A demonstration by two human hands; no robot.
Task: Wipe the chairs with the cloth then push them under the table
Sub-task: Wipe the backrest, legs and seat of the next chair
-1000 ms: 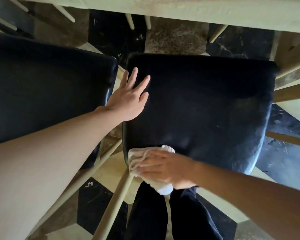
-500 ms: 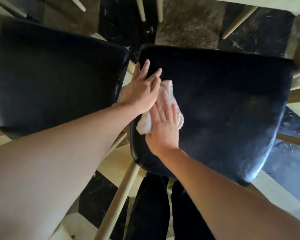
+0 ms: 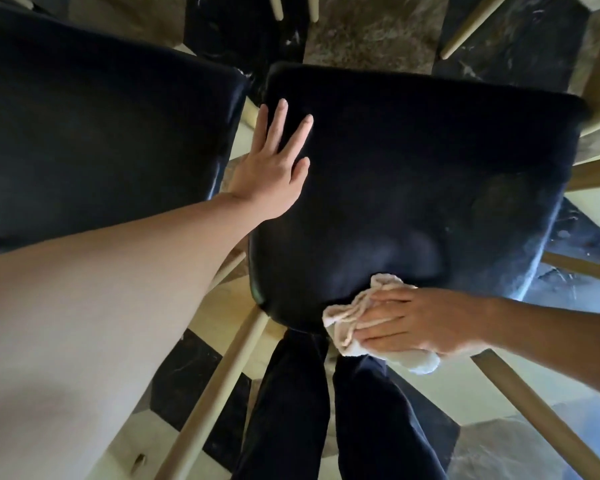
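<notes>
two black chairs: one on the left (image 3: 94,126), one on the right (image 3: 413,188); one white cloth (image 3: 347,317) at the near edge of the right seat; two hands: left (image 3: 274,168) flat on that seat, right (image 3: 416,322) on the cloth

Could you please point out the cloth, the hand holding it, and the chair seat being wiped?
cloth (image 3: 347,315): head view, bunched folds left of the fingers.
right hand (image 3: 420,320): head view, back of the hand.
chair seat (image 3: 430,174): head view, middle of the black cushion.
</notes>
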